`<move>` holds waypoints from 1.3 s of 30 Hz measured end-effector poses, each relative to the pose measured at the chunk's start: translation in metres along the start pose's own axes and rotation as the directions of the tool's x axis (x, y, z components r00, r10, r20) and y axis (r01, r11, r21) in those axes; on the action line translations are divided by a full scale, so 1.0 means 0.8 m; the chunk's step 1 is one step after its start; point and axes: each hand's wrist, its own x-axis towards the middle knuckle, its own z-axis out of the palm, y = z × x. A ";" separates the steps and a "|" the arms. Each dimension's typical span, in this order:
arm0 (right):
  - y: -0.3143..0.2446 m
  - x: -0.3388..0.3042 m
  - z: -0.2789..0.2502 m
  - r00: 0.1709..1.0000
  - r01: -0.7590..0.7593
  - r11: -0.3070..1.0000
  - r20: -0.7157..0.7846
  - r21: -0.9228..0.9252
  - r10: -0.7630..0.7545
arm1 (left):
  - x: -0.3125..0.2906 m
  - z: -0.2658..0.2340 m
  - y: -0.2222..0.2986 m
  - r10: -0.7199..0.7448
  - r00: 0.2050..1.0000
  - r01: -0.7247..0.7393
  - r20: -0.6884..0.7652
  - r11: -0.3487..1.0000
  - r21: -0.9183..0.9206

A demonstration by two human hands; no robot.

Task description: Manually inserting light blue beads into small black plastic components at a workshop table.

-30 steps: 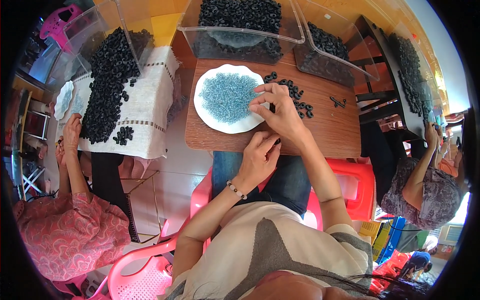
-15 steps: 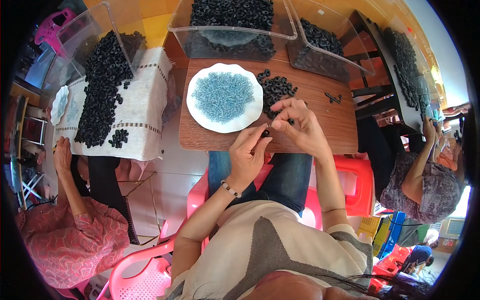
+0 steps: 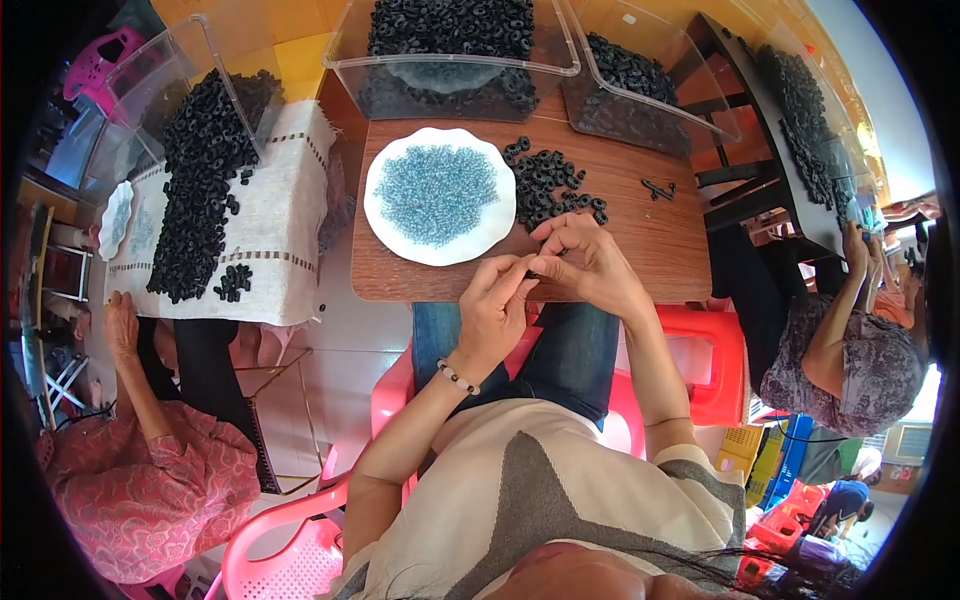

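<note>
My left hand (image 3: 496, 308), with a beaded bracelet (image 3: 459, 378) on its wrist, pinches a small black ring-like part (image 3: 532, 275) just past the table's near edge. My right hand (image 3: 592, 275) meets it there, thumb and forefinger closed at the same part; whatever else its fingers hold is hidden. Beyond my left hand stands a white scalloped plate (image 3: 400, 246) filled with small blue-grey clear beads (image 3: 440, 195). A loose heap of black parts (image 3: 550, 185) lies right of the plate, just beyond my right hand.
Clear plastic bins of black parts (image 3: 450, 75) (image 3: 640, 95) line the far side of the brown table (image 3: 660, 250). Thin black pieces (image 3: 658, 189) lie at right. Another person (image 3: 150, 480) sits left by a cloth-covered table (image 3: 275, 220); others work at right. A red stool (image 3: 715, 365) stands nearby.
My right hand has come in toward my left, and their fingertips now meet. A black part seen in my right fingers earlier is now mostly hidden. The view has shifted slightly.
</note>
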 end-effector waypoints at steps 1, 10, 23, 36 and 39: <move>0.000 0.000 0.003 1.000 -0.001 1.000 -0.001 -0.002 0.001 | 0.001 0.000 0.000 -0.004 1.000 0.005 0.012 1.000 -0.004; 0.014 0.011 -0.003 0.989 -0.138 0.968 -0.021 0.209 0.146 | 0.007 -0.007 0.001 -0.071 0.997 0.072 0.030 0.997 -0.028; 0.110 0.080 -0.091 0.971 -0.123 0.867 -0.238 -0.483 0.005 | 0.003 -0.001 0.002 -0.118 0.989 0.124 0.091 0.991 -0.057; 0.114 0.085 -0.081 0.972 -0.085 0.821 -0.229 -0.564 -0.056 | 0.007 -0.003 0.008 -0.116 0.988 0.122 0.105 0.991 -0.055; 0.115 0.083 -0.077 0.965 -0.056 0.856 -0.247 -0.515 -0.085 | 0.007 -0.006 0.011 -0.136 0.984 0.143 0.116 0.989 -0.049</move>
